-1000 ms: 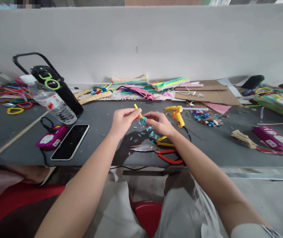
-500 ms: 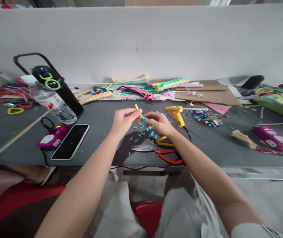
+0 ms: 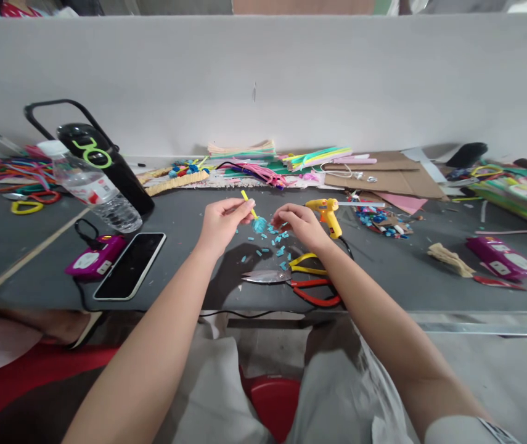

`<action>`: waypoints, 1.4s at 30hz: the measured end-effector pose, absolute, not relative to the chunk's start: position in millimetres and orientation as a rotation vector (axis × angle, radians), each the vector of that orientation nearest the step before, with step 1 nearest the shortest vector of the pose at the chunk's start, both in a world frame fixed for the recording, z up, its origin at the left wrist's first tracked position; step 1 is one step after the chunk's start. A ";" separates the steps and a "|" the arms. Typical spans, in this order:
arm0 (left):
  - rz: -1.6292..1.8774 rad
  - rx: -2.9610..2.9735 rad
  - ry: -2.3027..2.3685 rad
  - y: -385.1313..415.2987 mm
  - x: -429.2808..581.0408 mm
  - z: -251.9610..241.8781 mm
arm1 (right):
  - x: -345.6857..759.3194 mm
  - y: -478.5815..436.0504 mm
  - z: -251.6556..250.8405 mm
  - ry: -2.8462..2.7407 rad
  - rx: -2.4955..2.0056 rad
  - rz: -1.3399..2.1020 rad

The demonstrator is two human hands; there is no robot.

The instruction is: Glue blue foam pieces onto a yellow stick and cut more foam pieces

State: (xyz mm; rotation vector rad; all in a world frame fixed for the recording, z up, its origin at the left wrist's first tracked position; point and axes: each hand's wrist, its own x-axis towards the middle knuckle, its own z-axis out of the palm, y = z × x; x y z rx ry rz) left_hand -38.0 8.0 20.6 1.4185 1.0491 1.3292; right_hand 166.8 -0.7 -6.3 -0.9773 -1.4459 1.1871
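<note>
Between the thumb and fingers of my left hand (image 3: 227, 221), a yellow stick (image 3: 246, 201) is pinched at a slant. A rounded clump of blue pieces (image 3: 259, 225) is at its lower end. My right hand (image 3: 301, 223) is just right of the clump, apart from it, with fingers loosely curved and nothing visible in them. Small blue cut pieces (image 3: 280, 251) lie scattered below both hands. Nearer to me rest scissors (image 3: 310, 284) with one red and one yellow handle loop, blades pointing left.
A yellow glue gun (image 3: 328, 216) lies behind my right hand. To the left are a phone (image 3: 130, 266), a purple power block (image 3: 97, 256), a water bottle (image 3: 99, 188) and a black flask (image 3: 122, 169). Pipe cleaners (image 3: 316, 158) and cardboard (image 3: 388, 176) line the back.
My right hand has come away from the blue clump and moved slightly right. My left hand has shifted a little left with the yellow stick, leaving the clump more visible.
</note>
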 end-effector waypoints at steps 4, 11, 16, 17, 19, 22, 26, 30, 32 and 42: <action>1.351 1.404 1.066 15.2 -43.4 18.4 | 183.7 1.5 -7.2 -1.545 -1.114 1.009; 1.339 1.384 1.052 22.3 -44.5 13.7 | 245.3 -22.8 -6.1 -1.673 -1.352 1.031; 1.346 1.351 1.050 24.8 -46.5 11.8 | 297.8 -39.9 -5.6 -1.629 -1.479 1.092; 1.349 1.342 1.050 25.4 -47.2 11.4 | 307.1 -40.7 -6.4 -1.616 -1.516 1.043; 1.357 1.325 1.052 26.7 -48.8 10.8 | 322.6 -39.1 -9.3 -1.625 -1.563 0.989; 1.368 1.302 1.056 28.3 -50.6 10.1 | 333.5 -30.4 -15.3 -1.599 -1.575 0.902; 1.381 1.289 1.059 28.9 -51.6 9.9 | 319.8 -14.7 -20.5 -1.637 -1.530 0.747; 1.379 1.296 1.048 28.3 -51.4 9.5 | 290.1 4.0 -23.2 -1.729 -1.663 0.558; 1.381 1.302 1.042 28.0 -51.1 8.9 | 276.5 15.0 -24.9 -1.662 -1.752 0.497; 1.404 1.352 1.102 26.5 -49.5 8.4 | 204.3 0.1 -10.5 -1.447 -1.203 1.061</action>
